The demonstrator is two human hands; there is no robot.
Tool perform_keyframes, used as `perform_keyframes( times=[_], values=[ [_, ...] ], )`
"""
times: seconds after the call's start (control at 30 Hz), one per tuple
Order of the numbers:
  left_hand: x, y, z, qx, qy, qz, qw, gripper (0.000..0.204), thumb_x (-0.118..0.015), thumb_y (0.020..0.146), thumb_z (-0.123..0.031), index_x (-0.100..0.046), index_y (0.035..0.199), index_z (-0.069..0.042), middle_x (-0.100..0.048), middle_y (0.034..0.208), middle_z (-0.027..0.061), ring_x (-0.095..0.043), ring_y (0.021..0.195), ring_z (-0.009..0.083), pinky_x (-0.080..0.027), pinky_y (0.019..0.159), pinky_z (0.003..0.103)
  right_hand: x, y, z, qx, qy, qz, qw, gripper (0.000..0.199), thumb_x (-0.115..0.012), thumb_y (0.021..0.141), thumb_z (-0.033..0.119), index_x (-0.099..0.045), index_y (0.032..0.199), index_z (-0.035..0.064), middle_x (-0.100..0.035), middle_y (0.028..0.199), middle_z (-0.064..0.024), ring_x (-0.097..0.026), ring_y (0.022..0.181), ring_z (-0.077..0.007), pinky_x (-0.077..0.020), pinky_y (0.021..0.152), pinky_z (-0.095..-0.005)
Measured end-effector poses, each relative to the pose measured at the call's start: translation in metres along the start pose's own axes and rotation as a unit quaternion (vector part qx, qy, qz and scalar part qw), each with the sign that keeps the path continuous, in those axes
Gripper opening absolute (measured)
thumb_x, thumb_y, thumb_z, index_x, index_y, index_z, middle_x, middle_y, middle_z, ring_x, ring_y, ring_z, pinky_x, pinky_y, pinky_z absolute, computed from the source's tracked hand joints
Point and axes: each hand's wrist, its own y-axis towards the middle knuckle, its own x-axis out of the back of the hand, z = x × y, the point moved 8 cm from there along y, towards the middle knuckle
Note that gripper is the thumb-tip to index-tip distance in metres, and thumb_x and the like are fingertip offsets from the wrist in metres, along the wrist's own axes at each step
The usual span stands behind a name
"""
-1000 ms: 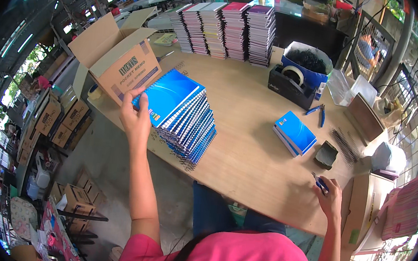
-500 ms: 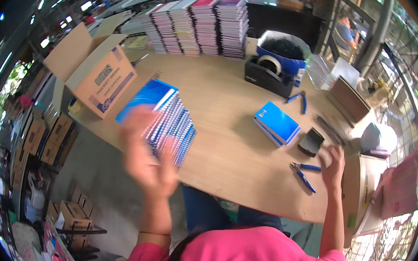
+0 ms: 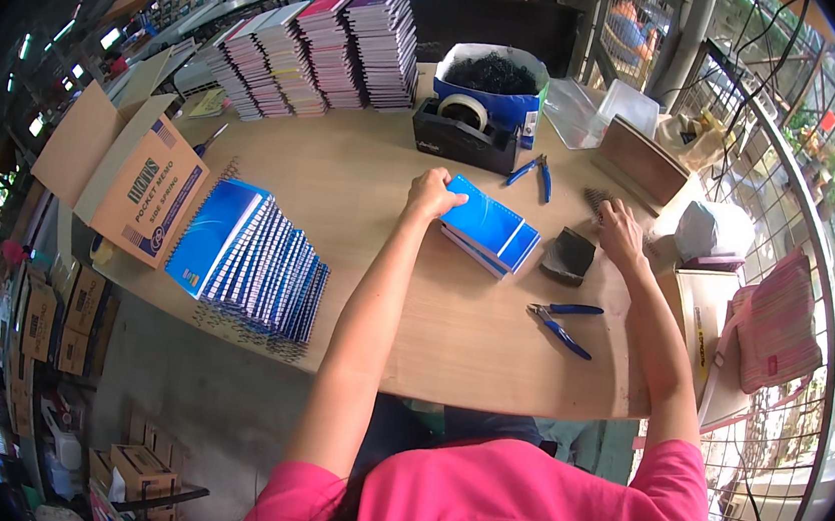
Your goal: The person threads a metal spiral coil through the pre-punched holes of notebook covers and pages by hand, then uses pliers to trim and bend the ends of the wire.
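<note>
My left hand (image 3: 434, 198) grips the left corner of the top blue memo pad (image 3: 490, 217) with its thumb on the cover. That pad lies skewed on a small stack of similar pads. My right hand (image 3: 621, 234) reaches down at the right of the table, its fingers curled onto dark spiral wire coils (image 3: 595, 199); the fingertips are partly hidden. A small black block-like holder (image 3: 570, 256) lies between the hands. Close to it are blue-handled cutters (image 3: 564, 325). On the left leans a row of spiral-bound blue notebooks (image 3: 255, 260).
An open carton (image 3: 155, 190) stands at the left edge. Tall notebook stacks (image 3: 377, 51) rise at the back. A black tape dispenser (image 3: 464, 139), a blue container of black coils (image 3: 496, 75) and more blue-handled cutters (image 3: 536, 176) sit behind the pads. A brown box (image 3: 642, 164) is at right.
My left hand has gone from the spiral-bound notebooks to the loose memo pads and taken hold of the top one. My right hand has moved forward onto the coils. The view has shifted right.
</note>
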Motion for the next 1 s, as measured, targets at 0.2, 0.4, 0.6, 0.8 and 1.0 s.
perform_keyframes(
  times=[0.2, 0.4, 0.6, 0.8, 1.0],
  values=[
    [0.055, -0.095, -0.052, -0.151, -0.216, -0.161, 0.951, 0.039, -0.074, 0.083, 0.003, -0.054, 0.116, -0.002, -0.070, 0.091, 0.0057, -0.065, 0.083, 0.0166, -0.053, 0.076, 0.030, 0.013, -0.016, -0.025, 0.009, -0.013, -0.018, 1.000, 0.017, -0.063, 0.081, 0.005, -0.062, 0.099, 0.0038, -0.063, 0.102, -0.0148, -0.062, 0.102, -0.0369, -0.0536, 0.085, -0.0468],
    [0.050, -0.223, -0.031, -0.178, -0.223, -0.111, 0.952, 0.055, -0.062, 0.089, 0.010, -0.051, 0.141, -0.005, -0.057, 0.135, 0.0125, -0.058, 0.115, 0.0240, -0.045, 0.100, 0.036, 0.039, -0.014, -0.014, 0.007, 0.011, -0.063, 0.998, 0.026, -0.060, 0.083, 0.004, -0.064, 0.109, 0.0027, -0.065, 0.110, -0.0162, -0.063, 0.101, -0.0360, -0.0513, 0.088, -0.0455],
    [0.032, -0.251, -0.019, -0.204, -0.154, -0.115, 0.960, 0.026, -0.066, 0.090, 0.000, -0.063, 0.116, -0.005, -0.060, 0.113, 0.0106, -0.058, 0.102, 0.0253, -0.046, 0.092, 0.036, 0.097, -0.033, 0.049, 0.137, 0.107, -0.138, 0.975, 0.038, -0.059, 0.083, -0.002, -0.064, 0.120, 0.0032, -0.065, 0.101, -0.0180, -0.063, 0.095, -0.0350, -0.0521, 0.083, -0.0431],
    [0.027, -0.256, -0.032, -0.199, -0.147, -0.164, 0.955, 0.021, -0.074, 0.089, -0.011, -0.064, 0.106, -0.003, -0.057, 0.105, 0.0097, -0.056, 0.103, 0.0264, -0.045, 0.091, 0.038, 0.097, -0.105, 0.158, 0.152, 0.319, 0.083, 0.932, 0.029, -0.071, 0.086, 0.006, -0.075, 0.114, 0.0133, -0.067, 0.087, -0.0113, -0.066, 0.077, -0.0291, -0.0542, 0.069, -0.0398],
    [0.024, -0.259, -0.030, -0.207, -0.146, -0.178, 0.951, 0.019, -0.075, 0.089, -0.014, -0.065, 0.104, -0.005, -0.057, 0.103, 0.0109, -0.058, 0.100, 0.0288, -0.048, 0.086, 0.040, 0.084, -0.118, 0.180, 0.115, 0.387, 0.076, 0.912, 0.017, -0.073, 0.088, 0.008, -0.077, 0.104, 0.0109, -0.068, 0.091, -0.0087, -0.068, 0.077, -0.0241, -0.0543, 0.068, -0.0371]
  ],
)
